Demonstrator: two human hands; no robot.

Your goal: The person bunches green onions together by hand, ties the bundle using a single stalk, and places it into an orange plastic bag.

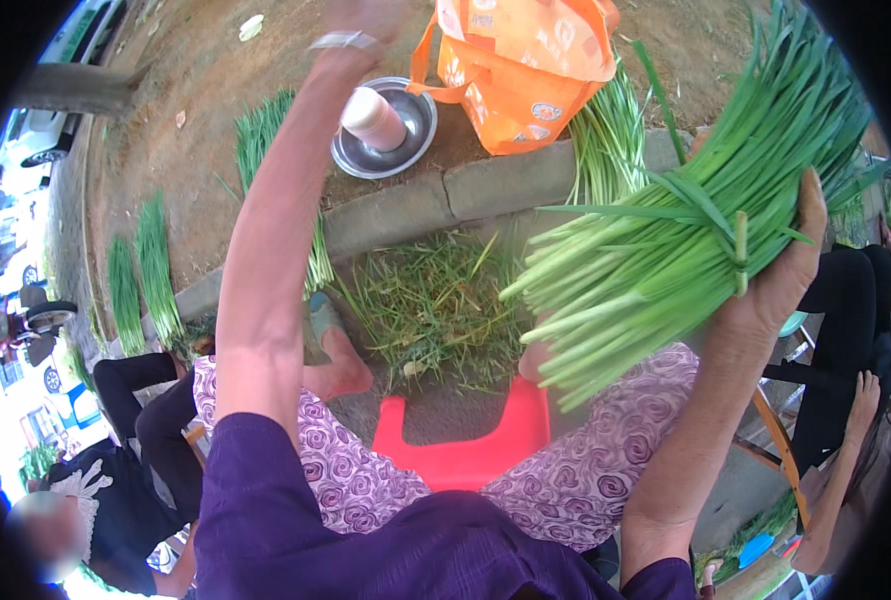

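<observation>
My right hand grips a thick bunch of garlic chives, tied round with a green leaf; the pale stem ends point to the lower left and the dark leaves to the upper right. My left arm reaches forward past a steel bowl that holds a pinkish cylindrical container. The left hand is blurred at the top edge, and its fingers cannot be made out. An orange bag stands beside the bowl, with more chives lying just right of it. Leaf trimmings are heaped between my feet.
A stone curb crosses in front of me. Several chive bunches lie along it at the left. Under me is a red plastic stool. One person sits at my left, another at my right. A tree trunk stands at upper left.
</observation>
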